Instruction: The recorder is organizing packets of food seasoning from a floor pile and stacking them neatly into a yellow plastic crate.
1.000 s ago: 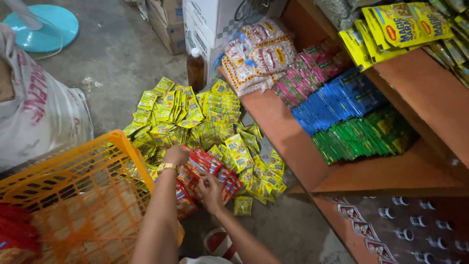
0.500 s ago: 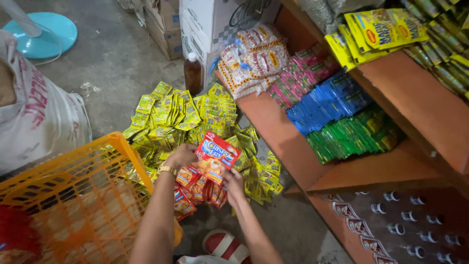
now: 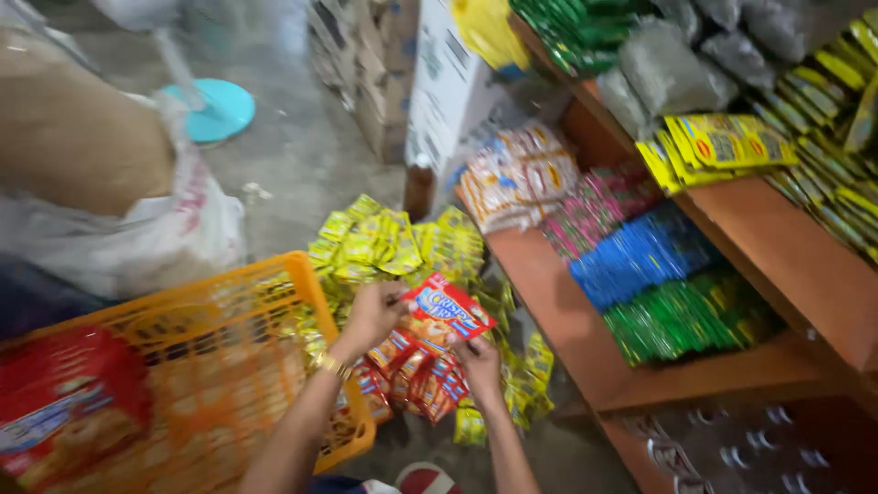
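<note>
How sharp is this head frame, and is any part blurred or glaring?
Head view: motion blur smears most of the frame, worst at the shelf and orange basket. The red packet between the left hand and right hand reads clearest. Lighting is even, with no strong glare; the lower right corner is dim.

Around my hands the floor is crowded: yellow sachets (image 3: 393, 242) lie in a heap ahead, the orange basket (image 3: 302, 302) stands close on the left, and the wooden shelf (image 3: 567, 320) blocks the right. I see bare concrete floor (image 3: 302, 155) only further ahead, before the cardboard boxes (image 3: 366, 82).
</note>
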